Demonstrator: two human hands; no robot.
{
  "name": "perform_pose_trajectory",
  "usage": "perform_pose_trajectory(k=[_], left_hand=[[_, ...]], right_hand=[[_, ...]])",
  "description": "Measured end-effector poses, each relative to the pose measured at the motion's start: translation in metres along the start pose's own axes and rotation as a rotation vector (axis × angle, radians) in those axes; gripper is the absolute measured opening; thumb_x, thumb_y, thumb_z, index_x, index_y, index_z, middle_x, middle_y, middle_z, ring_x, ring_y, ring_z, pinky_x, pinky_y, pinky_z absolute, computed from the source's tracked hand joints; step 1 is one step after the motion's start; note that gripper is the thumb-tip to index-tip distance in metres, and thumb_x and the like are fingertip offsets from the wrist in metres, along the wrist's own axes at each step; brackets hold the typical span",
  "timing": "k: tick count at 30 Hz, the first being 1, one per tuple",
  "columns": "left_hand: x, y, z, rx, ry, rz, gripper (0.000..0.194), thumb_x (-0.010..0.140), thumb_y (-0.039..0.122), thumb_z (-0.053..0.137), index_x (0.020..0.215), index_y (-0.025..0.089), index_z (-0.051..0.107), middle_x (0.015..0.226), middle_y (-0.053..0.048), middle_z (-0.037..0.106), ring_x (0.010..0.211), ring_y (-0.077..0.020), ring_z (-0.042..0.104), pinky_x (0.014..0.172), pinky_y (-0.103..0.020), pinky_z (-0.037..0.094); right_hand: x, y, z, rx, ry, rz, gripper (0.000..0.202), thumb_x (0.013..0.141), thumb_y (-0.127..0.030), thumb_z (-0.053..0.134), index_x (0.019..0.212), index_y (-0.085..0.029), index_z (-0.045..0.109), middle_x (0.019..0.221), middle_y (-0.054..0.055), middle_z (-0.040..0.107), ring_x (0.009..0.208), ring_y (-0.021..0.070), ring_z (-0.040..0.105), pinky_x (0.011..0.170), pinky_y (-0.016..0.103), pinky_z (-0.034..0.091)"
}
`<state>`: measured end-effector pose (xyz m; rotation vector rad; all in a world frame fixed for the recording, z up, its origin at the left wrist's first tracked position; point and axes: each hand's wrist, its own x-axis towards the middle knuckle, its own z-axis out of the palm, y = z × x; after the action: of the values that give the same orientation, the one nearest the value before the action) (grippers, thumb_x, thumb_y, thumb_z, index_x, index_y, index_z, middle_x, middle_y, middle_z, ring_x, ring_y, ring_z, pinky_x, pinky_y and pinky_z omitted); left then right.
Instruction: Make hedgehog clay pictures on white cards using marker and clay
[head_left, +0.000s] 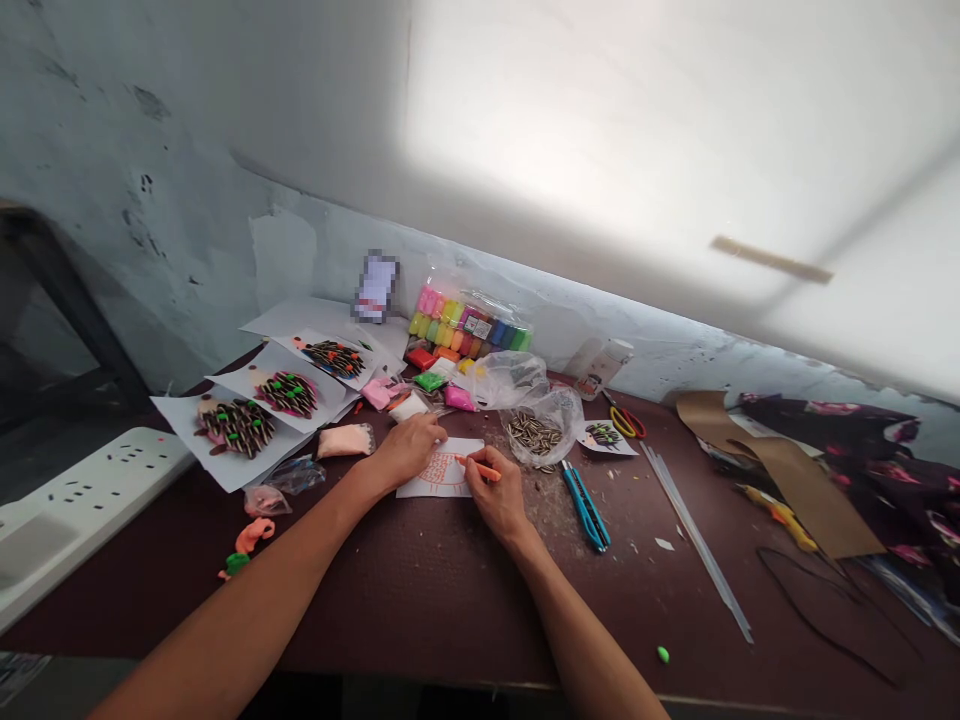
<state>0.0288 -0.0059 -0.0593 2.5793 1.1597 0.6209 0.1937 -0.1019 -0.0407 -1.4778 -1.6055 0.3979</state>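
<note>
A small white paper (452,488) with an orange drawing lies on the dark red table (420,590). My right hand (496,490) is closed around an orange pen (489,473), its tip at the drawing's right part. On the paper's upper left edge rests my left hand (412,447); its fingers are bent together, and whether anything is under them is hidden. Beside that hand are a white clay pack (409,406) and a peach clay pack (345,441). A plastic bag of brown seed-like pieces (534,435) stands right of the paper.
Decorated paper sheets (236,428) lie at the left, near a white power strip (90,500). Coloured clay packs (469,325) lean by the wall. To the right are a teal cutter (586,508), scissors (627,420), glue sticks (697,540) and a yellow glue gun (784,515).
</note>
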Motion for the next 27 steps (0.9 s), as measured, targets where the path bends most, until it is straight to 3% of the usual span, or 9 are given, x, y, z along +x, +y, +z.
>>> perform_pose_trajectory(k=[11, 27], left_hand=[[0.0001, 0.0003, -0.0008, 0.005, -0.002, 0.01, 0.025, 0.086, 0.01, 0.05, 0.093, 0.017, 0.073, 0.094, -0.009, 0.066, 0.093, -0.0202, 0.062, 0.084, -0.031, 0.049], [0.0002, 0.0024, -0.0022, 0.009, -0.014, 0.002, 0.024, 0.086, 0.011, 0.05, 0.094, 0.015, 0.073, 0.095, -0.01, 0.066, 0.093, -0.0207, 0.061, 0.084, -0.031, 0.049]], right_hand=[[-0.0007, 0.003, 0.0005, 0.002, 0.077, 0.017, 0.018, 0.081, -0.03, 0.051, 0.067, -0.02, 0.058, 0.063, 0.0, 0.062, 0.054, 0.0124, 0.052, 0.055, 0.023, 0.04], [-0.0002, 0.0027, 0.001, -0.035, 0.031, 0.017, 0.023, 0.084, -0.036, 0.051, 0.07, -0.019, 0.06, 0.064, 0.001, 0.063, 0.055, 0.0134, 0.054, 0.055, 0.024, 0.039]])
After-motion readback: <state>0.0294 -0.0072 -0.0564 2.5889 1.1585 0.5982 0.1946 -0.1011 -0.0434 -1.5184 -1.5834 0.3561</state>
